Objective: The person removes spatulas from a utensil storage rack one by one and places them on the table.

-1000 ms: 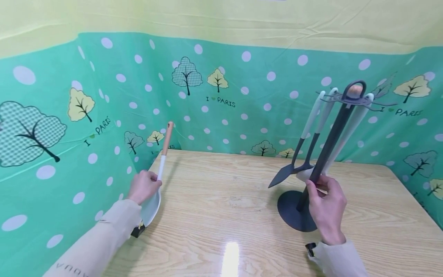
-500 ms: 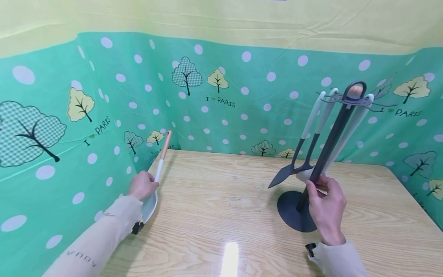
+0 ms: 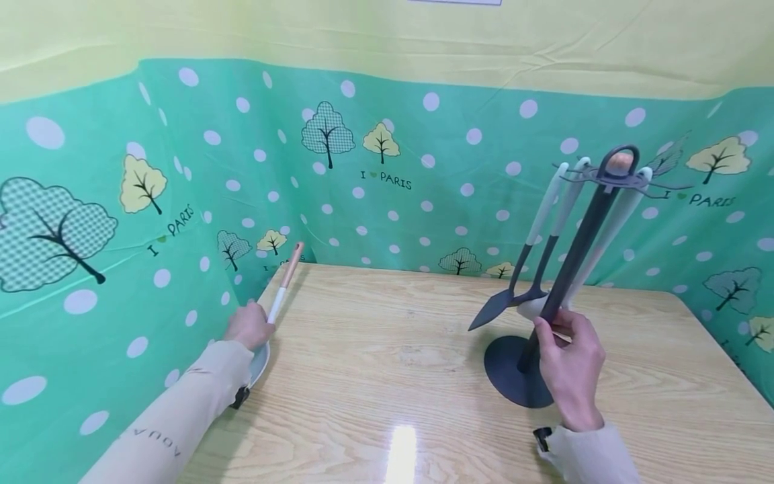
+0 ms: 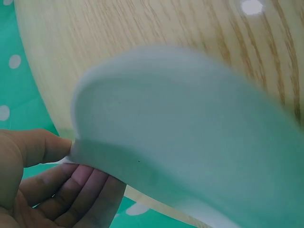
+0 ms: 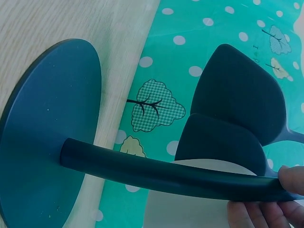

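At the table's left side my left hand (image 3: 248, 326) pinches a white spatula (image 3: 278, 304) with a wooden handle end. The handle slants up and away, and sleeve and hand hide part of the blade. In the left wrist view thumb and fingers hold the base of the broad, curved blade (image 4: 166, 118). On the right, my right hand (image 3: 571, 363) grips the lower pole of a black utensil stand (image 3: 577, 259), thumb in front. Two black-headed turners with pale green handles (image 3: 543, 202) and a white-headed utensil (image 3: 532, 308) hang from its hooks.
The stand's round black base (image 3: 510, 370) sits on the wooden table (image 3: 387, 349). A green dotted cloth (image 3: 411, 202) with printed trees encloses the back and sides. Light reflects off the table's near middle.
My left hand has shifted slightly left and down with the spatula, whose handle end now sits lower. The right hand keeps its grip on the stand's pole, unmoved.
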`<state>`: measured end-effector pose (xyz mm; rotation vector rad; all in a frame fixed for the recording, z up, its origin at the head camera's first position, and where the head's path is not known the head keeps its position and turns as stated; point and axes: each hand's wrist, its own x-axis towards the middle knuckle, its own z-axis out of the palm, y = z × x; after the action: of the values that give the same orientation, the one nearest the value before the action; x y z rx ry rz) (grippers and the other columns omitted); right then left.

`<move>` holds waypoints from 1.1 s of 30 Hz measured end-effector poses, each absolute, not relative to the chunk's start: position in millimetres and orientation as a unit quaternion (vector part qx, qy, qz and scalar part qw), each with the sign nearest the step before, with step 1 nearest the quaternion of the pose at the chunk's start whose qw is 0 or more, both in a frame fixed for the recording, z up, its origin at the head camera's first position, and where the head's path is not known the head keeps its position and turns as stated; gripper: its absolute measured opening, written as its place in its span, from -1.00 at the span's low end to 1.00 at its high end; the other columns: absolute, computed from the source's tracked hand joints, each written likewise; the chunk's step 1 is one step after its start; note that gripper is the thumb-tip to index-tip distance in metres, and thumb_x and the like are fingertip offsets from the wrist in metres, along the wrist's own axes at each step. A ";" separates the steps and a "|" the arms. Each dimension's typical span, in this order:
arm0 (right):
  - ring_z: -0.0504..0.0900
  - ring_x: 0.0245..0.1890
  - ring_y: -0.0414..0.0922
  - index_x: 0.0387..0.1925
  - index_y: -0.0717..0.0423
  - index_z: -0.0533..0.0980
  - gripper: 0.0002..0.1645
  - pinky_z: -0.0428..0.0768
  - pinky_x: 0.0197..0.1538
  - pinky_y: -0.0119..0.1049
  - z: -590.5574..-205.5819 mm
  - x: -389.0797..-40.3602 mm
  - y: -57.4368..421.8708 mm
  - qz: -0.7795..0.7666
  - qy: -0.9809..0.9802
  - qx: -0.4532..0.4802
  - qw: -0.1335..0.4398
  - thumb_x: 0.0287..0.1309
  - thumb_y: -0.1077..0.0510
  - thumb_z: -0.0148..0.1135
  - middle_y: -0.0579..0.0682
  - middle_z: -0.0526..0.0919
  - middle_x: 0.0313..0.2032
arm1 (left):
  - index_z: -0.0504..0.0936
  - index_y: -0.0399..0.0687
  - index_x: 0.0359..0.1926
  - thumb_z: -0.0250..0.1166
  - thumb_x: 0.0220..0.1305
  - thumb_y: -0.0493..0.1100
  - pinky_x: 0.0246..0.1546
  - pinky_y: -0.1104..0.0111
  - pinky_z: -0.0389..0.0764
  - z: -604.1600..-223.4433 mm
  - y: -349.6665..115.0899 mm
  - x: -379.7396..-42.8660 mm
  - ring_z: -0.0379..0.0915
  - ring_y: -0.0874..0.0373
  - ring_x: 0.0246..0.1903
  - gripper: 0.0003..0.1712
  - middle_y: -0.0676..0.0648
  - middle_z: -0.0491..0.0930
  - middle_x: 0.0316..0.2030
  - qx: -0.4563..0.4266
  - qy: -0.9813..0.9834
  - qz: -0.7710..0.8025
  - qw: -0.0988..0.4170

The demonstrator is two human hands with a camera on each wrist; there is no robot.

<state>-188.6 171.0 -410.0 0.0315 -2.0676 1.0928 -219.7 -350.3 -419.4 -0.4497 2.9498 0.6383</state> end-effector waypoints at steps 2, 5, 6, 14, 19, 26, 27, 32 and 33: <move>0.45 -0.29 -0.49 -0.13 0.29 0.52 -0.73 0.42 -0.23 -0.78 -410.0 -188.6 170.8 0.429 -0.815 0.011 0.389 0.13 0.26 0.31 0.10 0.60 -0.22 | 0.41 -0.45 -0.24 0.21 0.17 -0.26 -0.59 0.29 0.43 -420.6 -352.1 -220.5 0.40 -0.03 -0.54 -0.72 -0.25 0.46 -0.46 -0.146 0.968 0.201 0.046; 0.45 -0.29 -0.48 -0.12 0.29 0.52 -0.72 0.42 -0.22 -0.78 -409.5 -188.2 170.5 0.428 -0.817 0.009 0.387 0.14 0.25 0.31 0.09 0.60 -0.22 | 0.45 -0.57 -0.14 0.20 0.16 -0.28 -0.59 0.28 0.44 -421.9 -355.5 -220.7 0.40 -0.04 -0.54 -0.64 -0.36 0.47 -0.35 -0.140 0.970 0.191 0.049; 0.45 -0.29 -0.48 -0.11 0.29 0.52 -0.72 0.42 -0.22 -0.78 -409.4 -188.1 170.4 0.427 -0.818 0.008 0.386 0.15 0.25 0.31 0.09 0.60 -0.22 | 0.45 -0.60 -0.09 0.20 0.15 -0.28 -0.59 0.28 0.45 -422.2 -356.4 -220.4 0.40 -0.05 -0.54 -0.59 -0.39 0.47 -0.30 -0.137 0.971 0.188 0.051; 0.45 -0.29 -0.48 -0.12 0.29 0.52 -0.72 0.42 -0.22 -0.77 -409.5 -188.0 170.5 0.430 -0.816 0.011 0.386 0.14 0.25 0.31 0.09 0.60 -0.22 | 0.47 -0.52 -0.23 0.21 0.10 -0.32 -0.58 0.25 0.49 -425.7 -361.2 -217.7 0.42 -0.06 -0.54 -0.72 -0.26 0.48 -0.50 -0.129 0.976 0.170 0.052; 0.46 -0.27 -0.44 -0.10 0.28 0.53 -0.71 0.42 -0.21 -0.76 -408.1 -186.6 169.7 0.431 -0.819 0.004 0.378 0.16 0.21 0.30 0.07 0.60 -0.20 | 0.47 -0.50 -0.28 0.21 0.08 -0.33 -0.56 0.23 0.50 -424.2 -362.4 -216.2 0.42 -0.06 -0.54 -0.76 -0.25 0.47 -0.52 -0.125 0.978 0.161 0.054; 0.46 -0.26 -0.41 -0.09 0.27 0.53 -0.70 0.42 -0.21 -0.77 -406.2 -185.4 169.3 0.432 -0.821 -0.001 0.373 0.17 0.19 0.29 0.07 0.60 -0.19 | 0.46 -0.49 -0.30 0.20 0.06 -0.35 -0.55 0.21 0.51 -422.0 -361.8 -216.4 0.43 -0.06 -0.54 -0.78 -0.24 0.47 -0.54 -0.121 0.980 0.148 0.058; 0.46 -0.26 -0.41 -0.09 0.27 0.53 -0.70 0.42 -0.21 -0.77 -406.2 -185.4 169.3 0.433 -0.821 -0.001 0.373 0.17 0.19 0.29 0.07 0.60 -0.19 | 0.46 -0.50 -0.29 0.20 0.07 -0.35 -0.54 0.21 0.52 -421.8 -361.7 -216.9 0.44 -0.07 -0.54 -0.77 -0.24 0.47 -0.54 -0.121 0.980 0.146 0.059; 0.46 -0.27 -0.43 -0.10 0.28 0.53 -0.70 0.42 -0.21 -0.77 -406.6 -186.0 169.4 0.433 -0.820 0.000 0.375 0.16 0.20 0.30 0.07 0.60 -0.20 | 0.46 -0.50 -0.28 0.19 0.09 -0.37 -0.54 0.23 0.53 -425.0 -361.0 -220.0 0.45 -0.05 -0.54 -0.79 -0.23 0.48 -0.54 -0.122 0.981 0.135 0.070; 0.46 -0.27 -0.43 -0.11 0.28 0.53 -0.71 0.42 -0.21 -0.76 -406.7 -186.1 169.4 0.433 -0.819 0.000 0.375 0.16 0.20 0.30 0.07 0.60 -0.20 | 0.46 -0.49 -0.29 0.19 0.10 -0.37 -0.54 0.23 0.53 -425.7 -360.8 -220.8 0.45 -0.05 -0.54 -0.80 -0.23 0.48 -0.54 -0.123 0.981 0.134 0.072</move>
<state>-186.1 169.4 -406.7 0.0003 -2.0970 1.1083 -220.8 -360.8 -425.7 -0.3687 2.9477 0.4017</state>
